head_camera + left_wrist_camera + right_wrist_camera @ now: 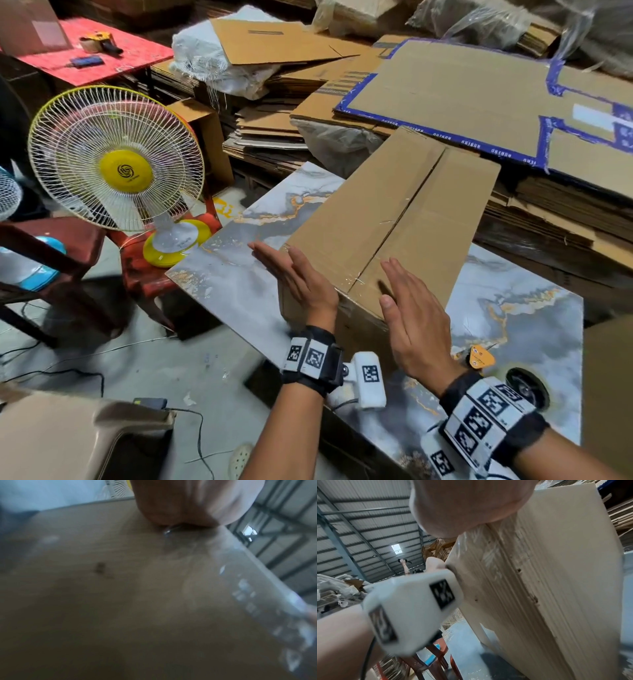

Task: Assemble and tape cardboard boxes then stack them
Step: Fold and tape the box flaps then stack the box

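A brown cardboard box (394, 219) lies on the marble-patterned table (513, 308), its top flaps closed with clear tape along the centre seam. My left hand (291, 274) lies flat with straight fingers on the box's near left corner. My right hand (411, 308) is flat too, fingers straight, at the near end of the taped seam. In the left wrist view the palm (188, 500) presses on the box (102, 588) beside the clear tape (257, 595). In the right wrist view the palm (467, 507) touches the box's (556, 574) top edge. An orange tape dispenser (479, 356) lies on the table behind my right wrist.
Flattened cardboard sheets (479, 92) are piled behind and right of the box. A yellow-and-white fan (116, 161) stands on a red stool to the left. A second dispenser (99, 41) lies on a red table at the far left. Another box's corner (609, 394) shows at the right edge.
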`<state>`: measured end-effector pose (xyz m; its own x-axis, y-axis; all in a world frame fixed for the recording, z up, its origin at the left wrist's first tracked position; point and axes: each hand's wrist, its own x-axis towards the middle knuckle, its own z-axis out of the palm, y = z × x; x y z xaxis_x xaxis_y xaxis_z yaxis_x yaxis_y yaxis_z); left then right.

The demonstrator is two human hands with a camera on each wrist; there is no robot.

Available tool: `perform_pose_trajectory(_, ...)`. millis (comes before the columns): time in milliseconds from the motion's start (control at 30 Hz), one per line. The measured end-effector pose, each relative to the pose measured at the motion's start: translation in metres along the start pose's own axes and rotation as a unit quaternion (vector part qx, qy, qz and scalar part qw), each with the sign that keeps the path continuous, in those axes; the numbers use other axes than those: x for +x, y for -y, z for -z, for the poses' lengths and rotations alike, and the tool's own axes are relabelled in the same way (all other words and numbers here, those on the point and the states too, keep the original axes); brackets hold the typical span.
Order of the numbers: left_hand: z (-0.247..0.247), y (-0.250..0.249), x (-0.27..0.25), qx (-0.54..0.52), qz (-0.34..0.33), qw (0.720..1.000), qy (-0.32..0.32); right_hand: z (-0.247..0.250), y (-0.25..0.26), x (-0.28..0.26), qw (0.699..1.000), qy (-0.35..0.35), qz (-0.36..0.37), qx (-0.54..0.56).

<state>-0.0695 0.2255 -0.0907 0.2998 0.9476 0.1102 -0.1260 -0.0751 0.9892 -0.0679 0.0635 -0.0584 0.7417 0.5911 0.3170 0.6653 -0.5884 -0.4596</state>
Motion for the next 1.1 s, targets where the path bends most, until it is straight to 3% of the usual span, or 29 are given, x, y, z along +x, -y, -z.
perform_pose_trajectory(100, 0.005, 0.006, -0.016, 0.038, -0.054, 0.997, 0.037, 0.001, 0.001, 0.0, 1.0, -0.002, 0.002, 0.004)
perform_pose_trajectory(333, 0.024, 0.022, -0.052, 0.087, -0.084, 0.985, 0.127, 0.001, 0.001, 0.001, 1.0, 0.001, -0.001, -0.017)
perform_pose_trajectory(533, 0.027, 0.008, -0.018, 0.039, -0.049, 0.998, 0.021, -0.002, 0.0, 0.002, 0.998, 0.024, 0.002, -0.057)
perform_pose_trajectory(700, 0.008, -0.005, 0.01, 0.04, -0.103, 0.994, 0.018, -0.004, -0.001, 0.001, 0.997, 0.018, 0.005, -0.072)
perform_pose_trajectory(800, 0.004, 0.004, 0.005, 0.01, -0.057, 0.998, 0.0, -0.003, 0.001, 0.001, 0.999, -0.002, 0.001, -0.046)
perform_pose_trajectory(867, 0.005, 0.005, -0.002, 0.035, -0.044, 0.998, 0.004, -0.002, 0.001, 0.0, 0.999, -0.003, -0.001, -0.038)
perform_pose_trajectory(933, 0.009, 0.01, -0.008, 0.099, -0.082, 0.992, 0.016, -0.003, 0.0, 0.0, 0.999, -0.004, 0.003, -0.041)
perform_pose_trajectory(1033, 0.018, 0.015, -0.011, 0.137, -0.114, 0.982, 0.066, -0.003, 0.001, 0.0, 0.998, -0.001, 0.011, -0.055)
perform_pose_trajectory(1100, 0.027, 0.021, -0.012, 0.147, -0.098, 0.98, 0.095, -0.004, 0.001, 0.0, 0.997, 0.001, 0.027, -0.075)
